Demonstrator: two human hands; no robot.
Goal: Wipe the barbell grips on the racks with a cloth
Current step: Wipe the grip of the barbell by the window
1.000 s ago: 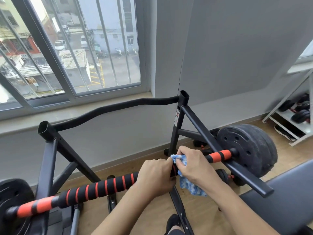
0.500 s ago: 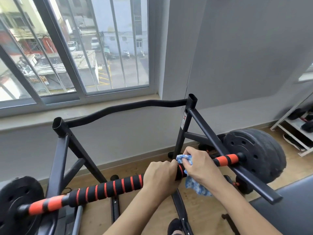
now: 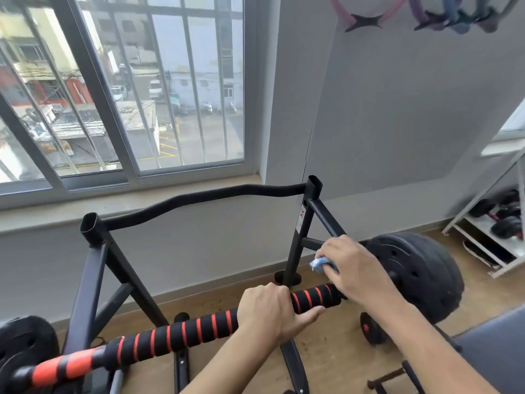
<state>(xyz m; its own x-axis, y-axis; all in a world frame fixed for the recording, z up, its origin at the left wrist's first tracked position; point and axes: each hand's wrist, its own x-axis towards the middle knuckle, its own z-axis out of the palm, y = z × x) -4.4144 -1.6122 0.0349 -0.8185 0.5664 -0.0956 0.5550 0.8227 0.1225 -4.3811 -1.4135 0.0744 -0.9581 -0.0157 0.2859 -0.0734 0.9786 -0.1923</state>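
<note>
A barbell with a black foam grip ringed in orange (image 3: 176, 334) lies across a black steel rack (image 3: 93, 268), running from lower left to right. My left hand (image 3: 270, 311) grips the bar near its middle, fingers curled over the top and thumb underneath. Further right, my right hand (image 3: 352, 268) clutches a blue cloth (image 3: 319, 263) over the bar's right end, where the bar meets the rack's slanted arm. Only a small corner of the cloth shows under the fingers. Black weight plates (image 3: 417, 277) sit on the bar's right end, and another plate (image 3: 25, 339) on the left.
The rack's curved rear crossbar (image 3: 199, 197) stands in front of a windowsill and barred window. A dark padded bench (image 3: 494, 351) fills the lower right. A white shelf with dumbbells (image 3: 502, 223) stands at the far right. A small dumbbell (image 3: 369, 328) lies on the wooden floor.
My right hand has slid with the cloth to the right along the bar, away from my left hand, uncovering more striped grip. The view has tilted upward.
</note>
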